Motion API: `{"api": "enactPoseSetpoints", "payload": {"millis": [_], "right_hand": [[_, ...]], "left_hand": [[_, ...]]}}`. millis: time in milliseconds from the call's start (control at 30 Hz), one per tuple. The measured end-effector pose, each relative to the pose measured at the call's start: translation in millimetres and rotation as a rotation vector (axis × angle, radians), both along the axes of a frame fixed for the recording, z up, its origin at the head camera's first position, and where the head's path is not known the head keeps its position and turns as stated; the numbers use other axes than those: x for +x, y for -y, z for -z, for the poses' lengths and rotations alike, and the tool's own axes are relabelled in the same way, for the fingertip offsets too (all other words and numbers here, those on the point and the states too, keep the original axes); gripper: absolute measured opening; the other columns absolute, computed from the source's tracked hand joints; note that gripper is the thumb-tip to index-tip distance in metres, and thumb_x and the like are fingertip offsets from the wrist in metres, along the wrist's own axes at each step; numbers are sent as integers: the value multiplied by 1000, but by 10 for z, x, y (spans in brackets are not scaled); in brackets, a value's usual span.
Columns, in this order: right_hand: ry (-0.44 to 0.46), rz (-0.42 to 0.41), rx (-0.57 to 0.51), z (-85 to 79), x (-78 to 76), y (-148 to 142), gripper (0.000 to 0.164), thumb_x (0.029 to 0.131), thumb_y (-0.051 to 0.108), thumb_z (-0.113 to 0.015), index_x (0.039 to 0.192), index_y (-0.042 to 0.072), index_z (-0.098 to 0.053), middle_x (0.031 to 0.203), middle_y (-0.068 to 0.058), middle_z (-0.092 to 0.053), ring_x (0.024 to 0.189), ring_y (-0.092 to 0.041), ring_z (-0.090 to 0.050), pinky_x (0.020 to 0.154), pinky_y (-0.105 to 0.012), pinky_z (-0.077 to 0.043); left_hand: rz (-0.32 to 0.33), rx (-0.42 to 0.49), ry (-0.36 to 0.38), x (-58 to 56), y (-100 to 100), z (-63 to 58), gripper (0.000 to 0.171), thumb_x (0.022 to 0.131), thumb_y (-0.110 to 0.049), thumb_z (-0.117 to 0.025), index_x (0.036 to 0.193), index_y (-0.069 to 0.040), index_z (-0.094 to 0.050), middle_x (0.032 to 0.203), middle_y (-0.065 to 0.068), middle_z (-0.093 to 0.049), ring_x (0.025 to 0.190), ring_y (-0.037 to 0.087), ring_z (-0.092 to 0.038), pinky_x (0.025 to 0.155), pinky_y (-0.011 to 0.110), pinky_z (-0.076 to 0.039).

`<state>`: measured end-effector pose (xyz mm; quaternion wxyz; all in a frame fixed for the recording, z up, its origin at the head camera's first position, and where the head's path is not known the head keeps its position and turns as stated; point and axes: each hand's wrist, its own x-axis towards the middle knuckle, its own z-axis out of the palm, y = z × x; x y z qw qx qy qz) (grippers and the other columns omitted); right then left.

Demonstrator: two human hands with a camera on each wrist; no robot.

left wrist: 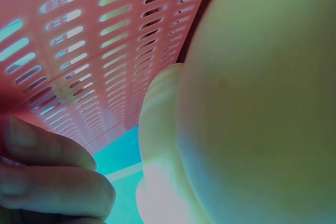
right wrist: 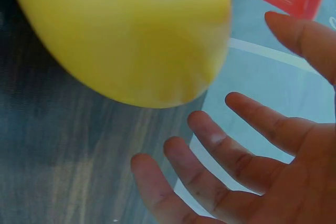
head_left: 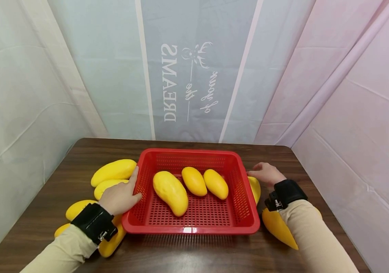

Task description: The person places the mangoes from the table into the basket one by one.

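Observation:
A red plastic basket with perforated walls stands on the table, three yellow mangoes inside, the largest mango at the left. My left hand holds the basket's left rim, thumb over the edge. In the left wrist view its curled fingers lie against the slotted outer wall. My right hand is just right of the basket, above a mango that it partly hides. The right wrist view shows its fingers spread and apart from the large yellow mango.
Several more mangoes lie left of the basket, among them a long mango at the back and others partly under my left wrist. Another mango lies beneath my right forearm. A printed curtain hangs behind the dark wooden table.

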<state>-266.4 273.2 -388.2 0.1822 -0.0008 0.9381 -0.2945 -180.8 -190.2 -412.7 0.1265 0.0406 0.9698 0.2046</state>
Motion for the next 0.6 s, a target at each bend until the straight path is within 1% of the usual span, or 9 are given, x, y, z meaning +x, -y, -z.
{"api": "enactPoseSetpoints", "payload": {"millis": [100, 167, 300, 433, 500, 600], "right_hand": [[44, 11, -34, 44, 17, -23, 71, 97, 41, -58, 141, -9, -37, 140, -37, -41, 119, -48, -51, 84, -53, -55], [55, 10, -37, 79, 14, -39, 73, 97, 43, -57, 143, -9, -35, 141, -37, -39, 120, -48, -50, 81, -52, -56], [79, 26, -44, 141, -9, -66, 76, 96, 46, -58, 144, -8, -34, 143, -37, -38, 120, -48, -51, 78, -50, -57], [115, 43, -63, 174, 0, -67, 78, 96, 46, -58, 146, -7, -31, 143, -36, -37, 121, -48, -52, 76, -50, -58], [132, 42, -74, 191, 9, -67, 81, 95, 47, -58, 147, -8, -28, 143, -37, -36, 119, -49, -53, 75, -50, -58], [147, 46, -83, 214, 17, -67, 87, 92, 50, -61, 147, -8, -27, 141, -36, -38, 115, -48, -56, 72, -49, -59]], "left_hand": [[1, -2, -3, -2, 3, 4, 91, 94, -31, -60, 160, -8, -1, 71, 1, -58, 56, 14, -57, 54, 30, -42], [2, -2, -3, 3, 5, 4, 91, 94, -31, -60, 160, -8, -1, 72, 1, -58, 56, 14, -57, 54, 30, -42], [-7, -1, 6, -3, 1, 3, 92, 94, -30, -60, 160, -8, -1, 71, 1, -59, 56, 14, -57, 54, 30, -43], [-9, 1, 10, -3, -1, 3, 92, 94, -30, -60, 160, -8, -1, 71, 1, -58, 55, 14, -58, 54, 30, -44], [-4, 1, 5, 4, -2, 0, 91, 94, -31, -60, 160, -8, -1, 70, 1, -58, 55, 14, -57, 54, 30, -43], [1, 3, 0, 17, -5, -10, 91, 95, -31, -60, 160, -8, -1, 70, 1, -58, 55, 14, -57, 53, 30, -43]]}}
